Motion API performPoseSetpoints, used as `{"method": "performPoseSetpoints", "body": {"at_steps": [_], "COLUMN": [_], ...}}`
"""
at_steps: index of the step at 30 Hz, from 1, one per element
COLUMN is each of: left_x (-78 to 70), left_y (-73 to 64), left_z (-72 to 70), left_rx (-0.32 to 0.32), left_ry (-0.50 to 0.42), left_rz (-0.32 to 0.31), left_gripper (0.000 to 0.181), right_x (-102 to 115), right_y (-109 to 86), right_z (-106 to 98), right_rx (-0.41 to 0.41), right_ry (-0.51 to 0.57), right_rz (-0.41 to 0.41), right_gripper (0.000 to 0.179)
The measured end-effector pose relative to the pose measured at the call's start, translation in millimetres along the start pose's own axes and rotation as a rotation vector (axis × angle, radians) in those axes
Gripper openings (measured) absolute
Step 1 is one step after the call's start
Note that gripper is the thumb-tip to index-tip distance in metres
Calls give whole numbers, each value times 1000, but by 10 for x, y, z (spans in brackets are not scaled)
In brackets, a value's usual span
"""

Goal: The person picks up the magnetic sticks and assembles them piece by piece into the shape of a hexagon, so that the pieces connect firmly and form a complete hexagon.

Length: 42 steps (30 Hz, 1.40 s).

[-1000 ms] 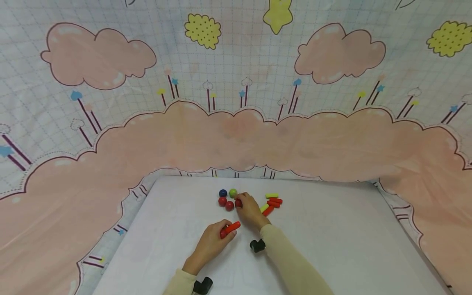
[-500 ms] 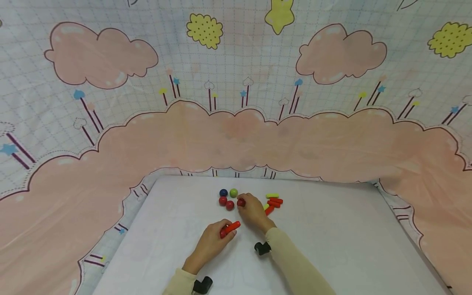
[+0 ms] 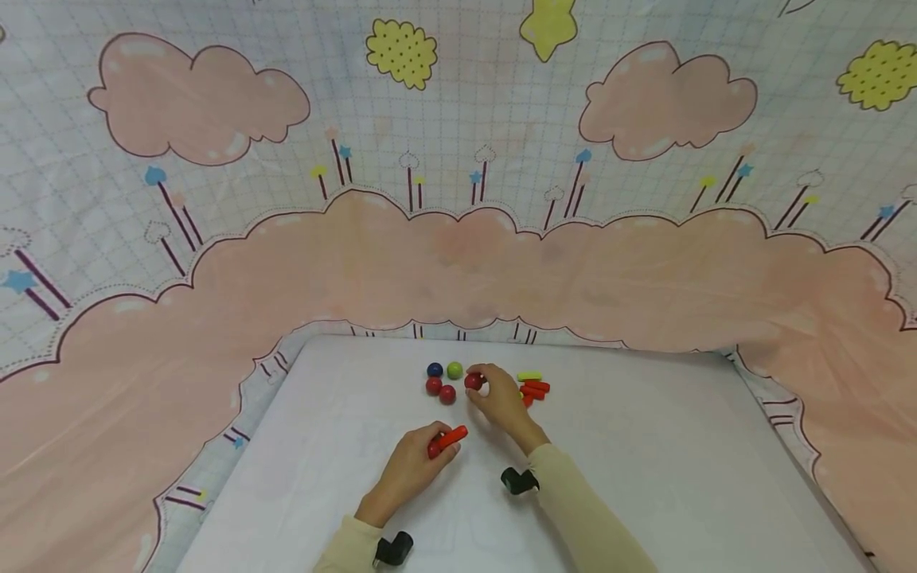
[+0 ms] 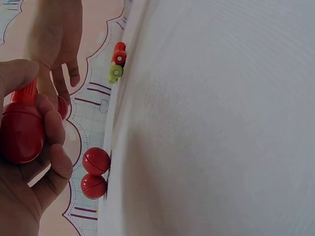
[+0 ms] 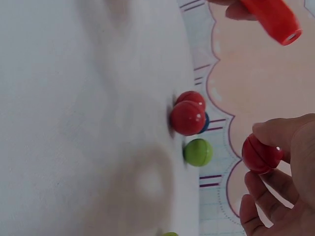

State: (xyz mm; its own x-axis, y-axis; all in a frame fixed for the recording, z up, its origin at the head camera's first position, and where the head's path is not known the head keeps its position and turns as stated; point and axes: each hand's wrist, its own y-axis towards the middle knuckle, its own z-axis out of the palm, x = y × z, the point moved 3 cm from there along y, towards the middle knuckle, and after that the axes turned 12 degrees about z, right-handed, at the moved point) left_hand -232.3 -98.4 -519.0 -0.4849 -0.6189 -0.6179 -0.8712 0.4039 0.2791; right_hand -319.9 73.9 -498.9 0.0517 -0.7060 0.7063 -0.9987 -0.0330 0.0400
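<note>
Right grip pinches red ball, now shifted rightward; left grip clasps red stick.

The red balls look like smooth, glossy plastic, the white tabletop like matt cloth.

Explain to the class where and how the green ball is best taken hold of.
Probably pinch the green ball across its middle, from above and the right. It is round, and the blue ball sits close on its left; the right hand is on the other side, though it holds a red ball.
</note>
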Motion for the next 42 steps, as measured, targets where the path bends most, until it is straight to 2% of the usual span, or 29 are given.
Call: {"method": "performPoseSetpoints", "body": {"at_steps": [14, 21, 27, 42], "left_x": [-24, -23, -42, -180], "left_y": [13, 22, 46, 127], "left_z": [-33, -34, -40, -99], "left_rx": [-26, -33, -38, -62], "left_ry": [-3, 8, 8, -9], "left_rz": [16, 41, 44, 90], "left_gripper": [23, 25, 23, 23], "right_x": [157, 170, 115, 7], "right_y": [-274, -398, -478, -671], "right_z": [-254, -356, -412, -565], "right_rx": [-81, -113, -95, 33], "right_ry": [60, 149, 236, 547], "right_rz": [-110, -150, -102, 45], "right_gripper": [39, 39, 38, 39]}}
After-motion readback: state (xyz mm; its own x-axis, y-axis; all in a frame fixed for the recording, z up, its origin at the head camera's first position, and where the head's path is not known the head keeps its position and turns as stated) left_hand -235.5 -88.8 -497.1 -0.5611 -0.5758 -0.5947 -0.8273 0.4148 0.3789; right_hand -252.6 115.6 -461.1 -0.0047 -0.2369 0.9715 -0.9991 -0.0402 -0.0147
